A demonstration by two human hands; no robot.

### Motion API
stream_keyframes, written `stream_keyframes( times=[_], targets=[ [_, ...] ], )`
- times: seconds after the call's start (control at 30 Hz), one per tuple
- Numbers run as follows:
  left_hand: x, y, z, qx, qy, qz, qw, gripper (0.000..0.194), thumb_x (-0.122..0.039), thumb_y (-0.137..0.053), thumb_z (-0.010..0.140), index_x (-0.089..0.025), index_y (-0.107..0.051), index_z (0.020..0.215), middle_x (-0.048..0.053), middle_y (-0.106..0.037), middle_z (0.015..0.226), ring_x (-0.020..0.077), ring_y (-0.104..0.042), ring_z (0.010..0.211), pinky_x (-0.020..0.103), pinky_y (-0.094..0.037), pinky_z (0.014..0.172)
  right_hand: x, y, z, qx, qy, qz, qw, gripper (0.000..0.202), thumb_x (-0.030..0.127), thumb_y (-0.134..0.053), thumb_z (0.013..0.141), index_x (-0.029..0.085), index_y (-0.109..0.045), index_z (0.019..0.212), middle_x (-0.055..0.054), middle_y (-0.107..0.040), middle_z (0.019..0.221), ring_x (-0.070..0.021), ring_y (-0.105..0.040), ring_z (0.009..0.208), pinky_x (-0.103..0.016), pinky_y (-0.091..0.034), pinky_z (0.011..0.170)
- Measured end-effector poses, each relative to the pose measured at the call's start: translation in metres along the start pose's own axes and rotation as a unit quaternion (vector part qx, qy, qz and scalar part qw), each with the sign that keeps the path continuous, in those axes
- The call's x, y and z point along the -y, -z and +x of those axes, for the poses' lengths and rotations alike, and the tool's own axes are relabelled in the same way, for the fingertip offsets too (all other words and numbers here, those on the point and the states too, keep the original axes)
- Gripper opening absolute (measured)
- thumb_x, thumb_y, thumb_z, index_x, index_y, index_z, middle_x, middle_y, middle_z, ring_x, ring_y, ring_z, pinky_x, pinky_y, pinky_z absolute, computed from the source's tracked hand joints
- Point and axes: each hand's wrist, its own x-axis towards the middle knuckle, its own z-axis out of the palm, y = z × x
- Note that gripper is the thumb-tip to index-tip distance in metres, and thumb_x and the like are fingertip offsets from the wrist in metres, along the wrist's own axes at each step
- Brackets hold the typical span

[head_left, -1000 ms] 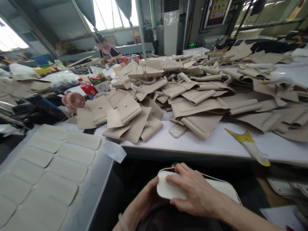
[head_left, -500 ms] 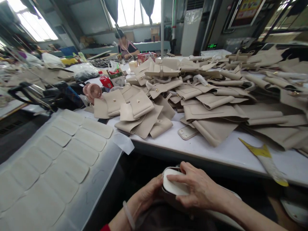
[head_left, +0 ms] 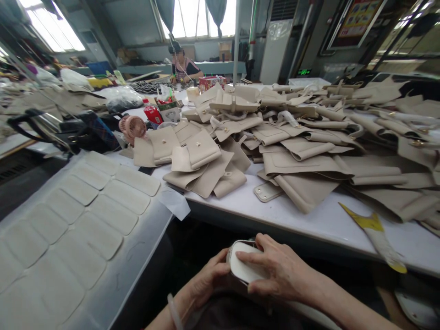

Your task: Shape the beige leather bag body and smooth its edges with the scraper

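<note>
Low in front of me, below the table edge, is a pale rounded panel (head_left: 244, 269) with a dark rim, seemingly the end of a bag piece whose lower part is hidden. My left hand (head_left: 210, 274) grips its left edge, thumb near the rim and fingers out of sight underneath. Across the panel's top lies my right hand (head_left: 283, 268), index finger pressed on the pale face, other fingers hooked round the far and near edges. To the left, several matching flat rounded panels (head_left: 113, 208) lie in rows on a translucent sheet (head_left: 129, 266).
Beige bag pieces (head_left: 302, 160) are heaped over the white table (head_left: 233, 206). A yellow-and-white forked tool (head_left: 376, 229) lies at its right front edge. A pink fan (head_left: 132, 128), a red bottle (head_left: 152, 113) and a black bag (head_left: 85, 133) stand left. A person (head_left: 184, 66) sits further back.
My left hand has shifted slightly left and down along the piece's edge. The panel has tilted a little, and my right index finger stays on it. My view has moved slightly.
</note>
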Motion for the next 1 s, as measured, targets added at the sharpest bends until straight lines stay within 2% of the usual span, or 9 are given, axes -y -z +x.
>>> stream_keyframes(
  times=[0.1, 0.2, 0.27, 0.4, 0.5, 0.6, 0.73, 0.87, 1.0],
  targets=[
    [-0.005, -0.002, 0.000, 0.004, 0.016, 0.014, 1.000, 0.060, -0.025, -0.057, 0.082, -0.018, -0.049, 0.142, 0.015, -0.058, 0.135, 0.0284, -0.057, 0.114, 0.037, -0.045, 0.093, 0.001, 0.005, 0.001, 0.019, 0.011, 0.002, 1.000, 0.057, 0.056, -0.069, 0.082, 0.051, -0.049, 0.135, -0.006, -0.048, 0.112, -0.0296, -0.052, 0.104, -0.044, -0.047, 0.083],
    [-0.007, -0.004, 0.000, 0.006, 0.009, 0.017, 1.000, 0.063, -0.029, -0.059, 0.080, -0.017, -0.049, 0.142, 0.014, -0.061, 0.128, 0.0245, -0.058, 0.106, 0.034, -0.044, 0.089, 0.003, 0.008, 0.000, 0.012, 0.022, -0.011, 1.000, 0.040, 0.045, -0.055, 0.093, 0.047, -0.051, 0.133, -0.008, -0.050, 0.114, -0.0299, -0.053, 0.105, -0.045, -0.049, 0.083],
    [-0.006, -0.004, 0.000, 0.007, 0.001, 0.014, 1.000, 0.066, -0.033, -0.062, 0.078, -0.016, -0.049, 0.141, 0.013, -0.061, 0.125, 0.0239, -0.058, 0.104, 0.033, -0.044, 0.090, 0.005, 0.006, -0.001, 0.002, 0.026, -0.028, 0.999, 0.037, 0.039, -0.049, 0.097, 0.046, -0.050, 0.134, -0.008, -0.051, 0.115, -0.0303, -0.054, 0.107, -0.046, -0.050, 0.083],
    [0.001, 0.001, 0.001, 0.009, -0.012, 0.006, 1.000, 0.068, -0.034, -0.064, 0.076, -0.015, -0.050, 0.140, 0.014, -0.061, 0.126, 0.0256, -0.058, 0.107, 0.035, -0.043, 0.093, 0.004, -0.010, -0.001, -0.029, 0.027, -0.073, 0.997, 0.040, 0.039, -0.048, 0.098, 0.048, -0.044, 0.137, -0.010, -0.051, 0.119, -0.0344, -0.054, 0.108, -0.051, -0.054, 0.077],
    [0.005, 0.004, 0.003, 0.016, -0.009, -0.007, 1.000, 0.067, -0.034, -0.063, 0.079, -0.016, -0.047, 0.142, 0.015, -0.059, 0.130, 0.0290, -0.058, 0.113, 0.040, -0.043, 0.097, 0.001, -0.024, -0.001, -0.063, 0.033, -0.111, 0.991, 0.042, 0.039, -0.048, 0.097, 0.045, -0.042, 0.139, -0.013, -0.050, 0.123, -0.0366, -0.055, 0.107, -0.052, -0.056, 0.072],
    [0.008, 0.004, 0.006, 0.012, -0.015, -0.010, 1.000, 0.068, -0.037, -0.063, 0.079, -0.014, -0.047, 0.141, 0.018, -0.058, 0.132, 0.0332, -0.056, 0.118, 0.044, -0.041, 0.101, -0.001, -0.032, 0.000, -0.088, 0.043, -0.128, 0.987, 0.042, 0.037, -0.049, 0.097, 0.041, -0.044, 0.138, -0.014, -0.052, 0.121, -0.0342, -0.056, 0.103, -0.049, -0.057, 0.072],
    [0.008, -0.003, 0.005, -0.012, -0.017, -0.005, 1.000, 0.072, -0.043, -0.066, 0.077, -0.014, -0.048, 0.140, 0.018, -0.060, 0.131, 0.0348, -0.058, 0.116, 0.046, -0.043, 0.099, -0.001, -0.033, 0.000, -0.099, 0.045, -0.132, 0.985, 0.040, 0.039, -0.051, 0.096, 0.042, -0.047, 0.135, -0.014, -0.052, 0.120, -0.0324, -0.056, 0.102, -0.047, -0.058, 0.071],
    [-0.006, -0.009, 0.003, -0.018, -0.010, 0.066, 0.998, 0.077, -0.049, -0.077, 0.072, -0.016, -0.051, 0.137, 0.016, -0.061, 0.130, 0.0350, -0.057, 0.118, 0.043, -0.045, 0.097, -0.001, -0.033, -0.001, -0.100, 0.039, -0.113, 0.988, 0.043, 0.041, -0.052, 0.096, 0.046, -0.044, 0.138, -0.013, -0.051, 0.122, -0.0329, -0.055, 0.105, -0.051, -0.057, 0.076],
    [-0.025, -0.008, 0.003, -0.057, -0.025, 0.207, 0.976, 0.057, -0.039, -0.079, 0.076, -0.014, -0.062, 0.125, 0.014, -0.066, 0.123, 0.0290, -0.061, 0.113, 0.036, -0.047, 0.094, -0.003, -0.038, -0.002, -0.113, 0.031, -0.096, 0.988, 0.047, 0.038, -0.055, 0.095, 0.046, -0.042, 0.139, -0.013, -0.051, 0.122, -0.0333, -0.053, 0.107, -0.052, -0.056, 0.079]
  ],
)
